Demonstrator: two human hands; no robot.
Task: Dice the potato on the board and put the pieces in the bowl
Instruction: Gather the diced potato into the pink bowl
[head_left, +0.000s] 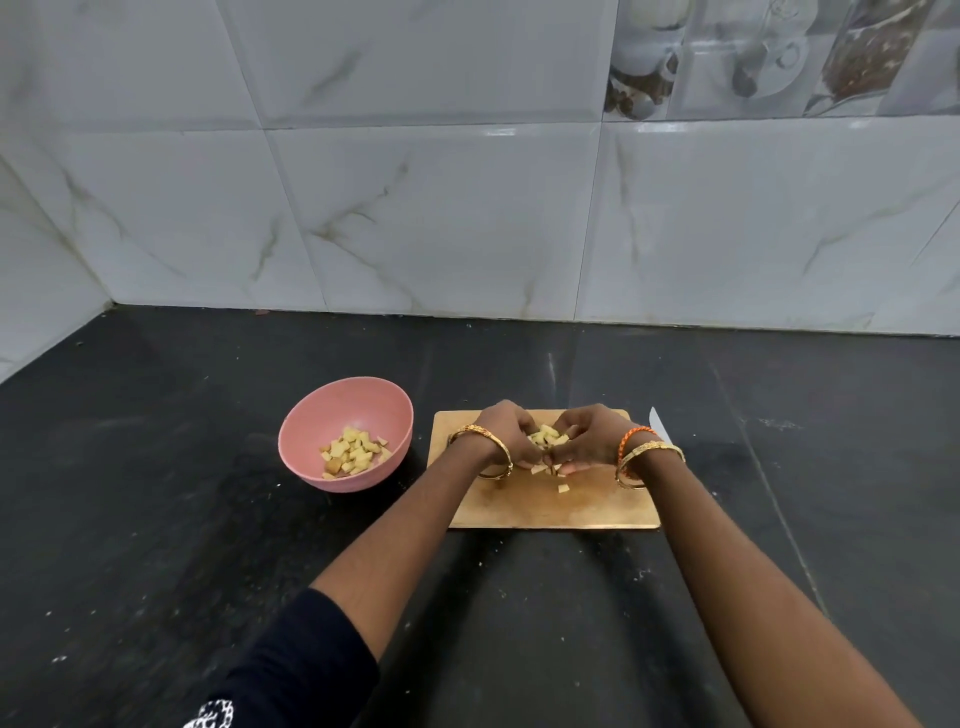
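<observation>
A wooden cutting board (597, 506) lies on the black counter. Over its far half my left hand (506, 431) and my right hand (589, 434) are cupped together around a heap of diced potato pieces (548, 437), fingers curled round them. A few loose dice (562, 487) lie on the board just under and in front of the hands. To the left of the board stands a pink bowl (332, 405) with several diced potato pieces (353, 451) in it. A knife (658, 423) lies off the board's right far corner, mostly hidden by my right wrist.
The black stone counter (156, 493) stretches around the board and bowl, speckled with small crumbs. A tiled wall (441, 218) closes off the back and the left corner.
</observation>
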